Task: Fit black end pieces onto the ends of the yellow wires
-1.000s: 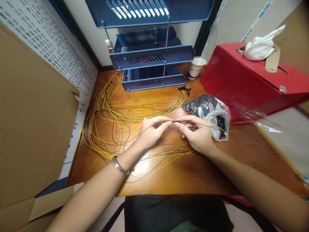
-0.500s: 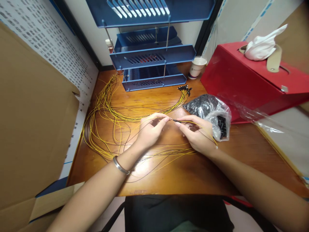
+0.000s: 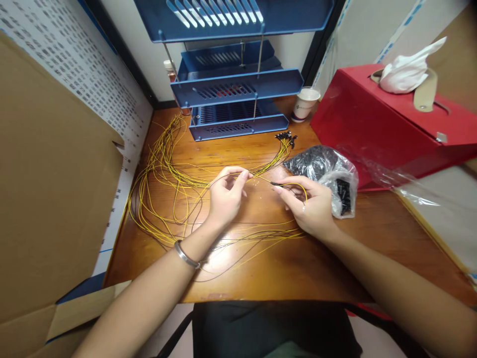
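The small black sleeve (image 3: 276,184) is above the tabletop, between the thumb and fingertips of the right hand (image 3: 313,201), which pinches it narrowly. A yellow wire arches from it over the right palm. The left hand (image 3: 227,191) is nearly closed, thumb against forefinger, on the thin wire that runs across to the sleeve. A metal bangle (image 3: 186,255) circles the left wrist.

Loose yellow and dark wires (image 3: 149,164) sprawl over the wooden table (image 3: 276,283), some passing under the left forearm. Their gathered black ends (image 3: 286,138) lie just beyond the hands. A clear bag of black pieces (image 3: 316,161) crowds the right hand, near a red box (image 3: 372,119) topped with a white tissue (image 3: 404,73). Behind stand blue stacked trays (image 3: 238,90) and a paper cup (image 3: 305,105); cardboard (image 3: 48,174) walls the left side.

The cup bears a small logo and lettering too small to read; rows of dark characters cover the white panel (image 3: 85,59), likewise illegible
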`<state>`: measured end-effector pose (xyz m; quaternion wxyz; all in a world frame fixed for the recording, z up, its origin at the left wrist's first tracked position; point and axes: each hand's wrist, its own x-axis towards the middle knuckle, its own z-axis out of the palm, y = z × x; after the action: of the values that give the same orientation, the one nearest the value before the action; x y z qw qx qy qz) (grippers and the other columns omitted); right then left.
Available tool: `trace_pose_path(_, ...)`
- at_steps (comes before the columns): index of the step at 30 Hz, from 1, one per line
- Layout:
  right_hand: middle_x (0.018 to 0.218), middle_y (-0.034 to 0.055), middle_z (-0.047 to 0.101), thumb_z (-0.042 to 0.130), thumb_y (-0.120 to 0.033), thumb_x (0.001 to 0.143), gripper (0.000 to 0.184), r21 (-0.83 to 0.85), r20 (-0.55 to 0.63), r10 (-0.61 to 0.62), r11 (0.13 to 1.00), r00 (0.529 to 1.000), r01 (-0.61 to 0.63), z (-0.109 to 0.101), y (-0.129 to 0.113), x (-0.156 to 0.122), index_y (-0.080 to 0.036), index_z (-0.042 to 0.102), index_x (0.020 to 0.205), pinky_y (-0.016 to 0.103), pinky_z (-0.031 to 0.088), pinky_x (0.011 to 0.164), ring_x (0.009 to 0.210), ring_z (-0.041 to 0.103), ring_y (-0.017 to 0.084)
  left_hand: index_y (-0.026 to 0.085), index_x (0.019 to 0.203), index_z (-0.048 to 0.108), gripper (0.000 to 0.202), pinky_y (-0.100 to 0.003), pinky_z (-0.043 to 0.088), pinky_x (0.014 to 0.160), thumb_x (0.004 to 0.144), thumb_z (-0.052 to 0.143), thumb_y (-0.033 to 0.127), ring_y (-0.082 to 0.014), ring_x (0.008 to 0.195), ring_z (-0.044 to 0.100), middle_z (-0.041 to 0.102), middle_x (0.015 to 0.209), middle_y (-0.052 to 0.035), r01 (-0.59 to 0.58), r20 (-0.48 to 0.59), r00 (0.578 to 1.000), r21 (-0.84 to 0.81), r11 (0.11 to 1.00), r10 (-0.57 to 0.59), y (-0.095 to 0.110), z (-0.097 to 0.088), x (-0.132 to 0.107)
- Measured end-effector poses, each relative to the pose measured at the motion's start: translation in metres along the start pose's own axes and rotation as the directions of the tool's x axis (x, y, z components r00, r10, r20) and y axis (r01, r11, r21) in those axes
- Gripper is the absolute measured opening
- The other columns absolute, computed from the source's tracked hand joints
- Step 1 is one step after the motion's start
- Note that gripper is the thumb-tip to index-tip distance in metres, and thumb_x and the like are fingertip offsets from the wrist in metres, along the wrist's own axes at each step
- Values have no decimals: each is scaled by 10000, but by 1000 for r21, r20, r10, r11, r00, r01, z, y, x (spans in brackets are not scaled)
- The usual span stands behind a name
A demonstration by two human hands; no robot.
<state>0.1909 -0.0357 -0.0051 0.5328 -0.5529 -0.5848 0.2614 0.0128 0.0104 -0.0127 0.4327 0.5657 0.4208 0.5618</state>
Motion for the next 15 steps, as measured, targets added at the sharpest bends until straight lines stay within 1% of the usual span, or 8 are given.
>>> trace_pose_path(2, 664, 18, 703, 747, -324, 821, 147, 19, 1, 5, 1000, 1000, -5, 0, 0, 1, -185, 765, 866, 232, 390, 407, 442, 523, 97, 143, 908, 653, 259, -168, 472, 470, 883, 702, 396, -51, 486, 562, 742, 856, -54, -1, 11, 1000, -40, 999, 2, 2, 1, 0)
trace_pose_path(4, 678, 17, 712, 757, -327, 819, 151, 35, -3, 11, 999, 1000, -11, 0, 1, 1, -185, 764, 869, 231, 391, 404, 433, 521, 92, 153, 970, 645, 291, -171, 476, 465, 851, 737, 402, -63, 513, 586, 755, 897, -67, 20, 43, 999, -95, 995, -16, 2, 1, 0)
trace_pose_path(6, 677, 17, 714, 763, -340, 819, 167, 53, 3, 22, 998, 1000, -22, 0, 1, 2, -187, 763, 884, 232, 402, 403, 427, 530, 95, 168, 1086, 628, 388, -175, 486, 467, 809, 776, 397, -84, 555, 616, 768, 948, -78, 56, 109, 993, -144, 988, -40, 2, 2, 0)
trace_pose_path(8, 674, 18, 714, 762, -349, 821, 176, 74, 24, 30, 997, 999, -32, -1, 1, 2, -185, 761, 887, 234, 418, 401, 420, 545, 99, 174, 1164, 621, 449, -185, 498, 478, 797, 789, 371, -92, 571, 629, 776, 997, -90, 87, 206, 977, -152, 984, -54, 1, 2, -1)
trace_pose_path(9, 677, 20, 717, 760, -349, 822, 177, 84, 39, 29, 996, 999, -32, -1, 0, 2, -183, 759, 883, 234, 424, 398, 415, 551, 100, 172, 1164, 636, 432, -191, 502, 484, 802, 785, 354, -91, 565, 628, 777, 1013, -94, 92, 252, 966, -140, 986, -54, 0, 2, -2)
trace_pose_path(11, 689, 25, 722, 753, -338, 822, 168, 99, 67, 23, 995, 998, -30, -1, -1, 1, -176, 755, 866, 233, 428, 394, 408, 560, 99, 167, 1104, 690, 322, -202, 509, 501, 831, 759, 324, -90, 557, 629, 781, 1015, -93, 77, 314, 948, -98, 992, -42, -1, 2, -4)
trace_pose_path(13, 683, 26, 721, 750, -322, 820, 159, 108, 86, 17, 994, 996, -26, 0, -2, 0, -168, 752, 858, 231, 430, 393, 404, 562, 97, 172, 1027, 737, 217, -211, 522, 531, 859, 730, 308, -108, 609, 666, 785, 997, -85, 38, 332, 943, -56, 998, -17, -1, 2, -6)
trace_pose_path(15, 671, 25, 717, 755, -314, 817, 160, 115, 99, 17, 993, 995, -28, 0, -2, 0, -162, 751, 863, 230, 435, 396, 404, 564, 97, 181, 980, 761, 168, -219, 546, 584, 876, 712, 302, -145, 732, 717, 788, 986, -81, 4, 332, 943, -26, 1000, 5, 0, 2, -7)
